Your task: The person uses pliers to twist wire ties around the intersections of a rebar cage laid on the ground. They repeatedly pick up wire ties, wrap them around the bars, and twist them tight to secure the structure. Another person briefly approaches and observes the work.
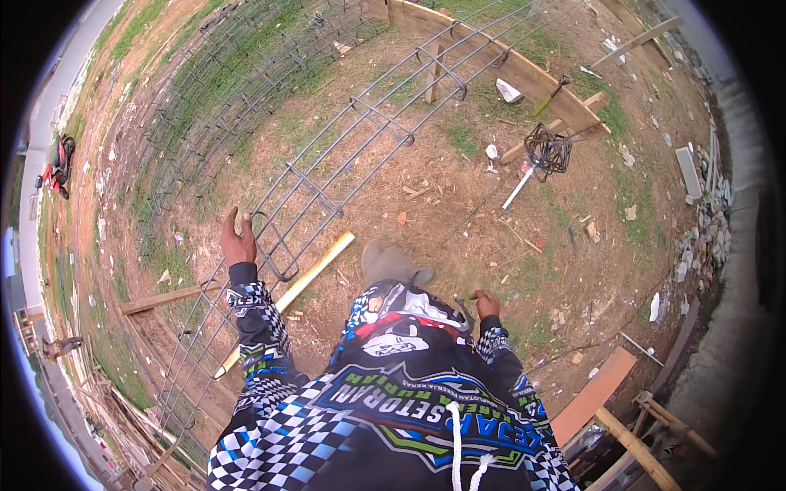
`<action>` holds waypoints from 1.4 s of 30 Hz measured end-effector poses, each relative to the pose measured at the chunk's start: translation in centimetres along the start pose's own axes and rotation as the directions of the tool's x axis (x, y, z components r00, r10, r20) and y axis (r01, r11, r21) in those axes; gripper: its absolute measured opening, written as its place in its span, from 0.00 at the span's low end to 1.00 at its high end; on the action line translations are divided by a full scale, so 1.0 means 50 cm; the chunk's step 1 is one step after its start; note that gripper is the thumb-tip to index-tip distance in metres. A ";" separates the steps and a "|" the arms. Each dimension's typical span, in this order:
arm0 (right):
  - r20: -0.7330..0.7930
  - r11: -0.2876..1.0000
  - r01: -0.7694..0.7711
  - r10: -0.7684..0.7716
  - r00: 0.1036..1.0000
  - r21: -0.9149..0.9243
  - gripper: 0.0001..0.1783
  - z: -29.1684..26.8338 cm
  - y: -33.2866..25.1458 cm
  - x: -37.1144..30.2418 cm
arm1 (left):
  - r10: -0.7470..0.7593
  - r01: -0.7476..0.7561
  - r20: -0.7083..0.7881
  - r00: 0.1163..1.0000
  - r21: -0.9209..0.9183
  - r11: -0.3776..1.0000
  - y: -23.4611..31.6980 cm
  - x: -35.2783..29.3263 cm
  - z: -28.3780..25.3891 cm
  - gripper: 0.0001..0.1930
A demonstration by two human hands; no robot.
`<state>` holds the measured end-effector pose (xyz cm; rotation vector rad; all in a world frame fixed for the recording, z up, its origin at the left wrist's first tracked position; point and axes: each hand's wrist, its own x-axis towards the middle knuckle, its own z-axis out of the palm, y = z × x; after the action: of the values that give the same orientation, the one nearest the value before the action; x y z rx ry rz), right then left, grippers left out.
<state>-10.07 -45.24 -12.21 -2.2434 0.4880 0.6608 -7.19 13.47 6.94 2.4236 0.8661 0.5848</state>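
A long rebar cage (pixel 340 168) of grey bars and square stirrups runs diagonally from the upper right down past my left side. Beside its bars, my left hand (pixel 237 239) is raised with fingers stretched and apart, close to a stirrup corner. Whether it touches the steel I cannot tell. Low on my right, my right hand (pixel 486 304) is closed around a dark, slim metal hand tool (pixel 465 313), its exact kind unclear. Under the cage, a pale yellow wooden strip (pixel 315 271) lies across the ground.
More rebar cages (pixel 237 78) fill the grass at upper left. A plank (pixel 508 61) on stakes stands at the far side, with a hammer (pixel 553 96) on it. Nearby is a coil of dark wire (pixel 547 151). Boards and bamboo (pixel 634 446) sit at lower right; rubble (pixel 696 245) lines the right edge.
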 end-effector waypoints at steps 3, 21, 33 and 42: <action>-0.018 0.971 0.206 -0.205 0.979 0.123 0.20 0.039 -0.194 0.030 | -0.112 0.116 -0.121 0.986 0.028 0.993 -0.037 -0.133 -0.074 0.18; 0.053 0.590 0.803 -0.802 0.595 -0.078 0.13 0.273 -0.704 0.001 | -0.405 0.405 0.017 0.914 -0.052 0.913 0.018 -0.267 -0.073 0.16; -0.001 0.665 0.746 -0.746 0.666 -0.026 0.10 0.006 -0.674 0.268 | -0.637 0.674 -0.223 0.738 0.288 0.680 0.071 -0.241 0.071 0.25; 0.071 0.494 0.865 -0.863 0.500 -0.087 0.12 -0.128 -0.726 0.422 | -0.706 0.861 -0.499 0.502 0.207 0.465 0.083 -0.234 0.131 0.23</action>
<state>27.61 -29.12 -1.07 -2.1961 -0.7335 0.1445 -10.01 0.81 1.60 1.8628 2.3453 0.4511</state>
